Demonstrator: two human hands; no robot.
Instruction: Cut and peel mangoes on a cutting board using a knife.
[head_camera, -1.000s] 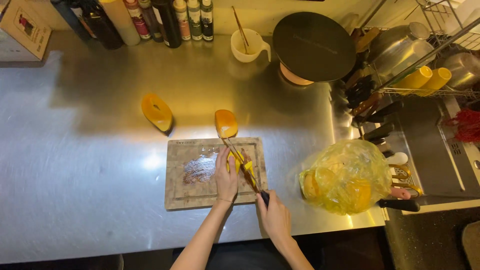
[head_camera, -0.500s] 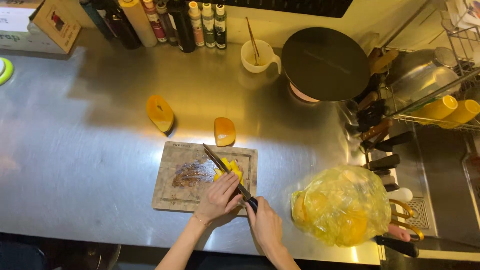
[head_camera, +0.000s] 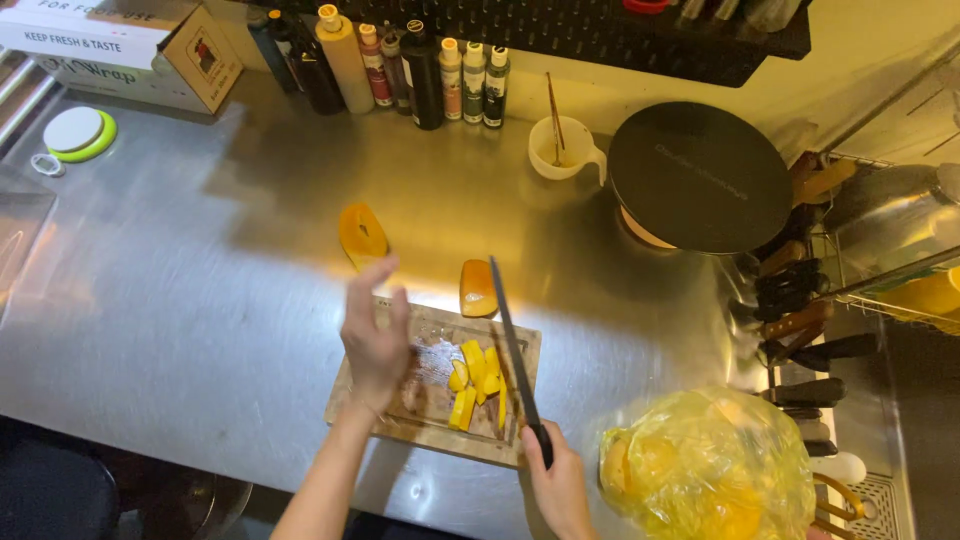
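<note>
While our right hand (head_camera: 560, 487) closes around the long black kitchen knife (head_camera: 515, 355) at its handle, our left hand (head_camera: 375, 335) hovers spread; soft, slippery yellow fruit slices (head_camera: 475, 380) lie on the wooden cutting board (head_camera: 425, 425); best pinched gently by their sides.

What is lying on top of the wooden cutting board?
On the wooden cutting board lie yellow fruit slices and a wet patch. The knife, held by the right hand, is above its right side. The left hand hides its left part.
</note>
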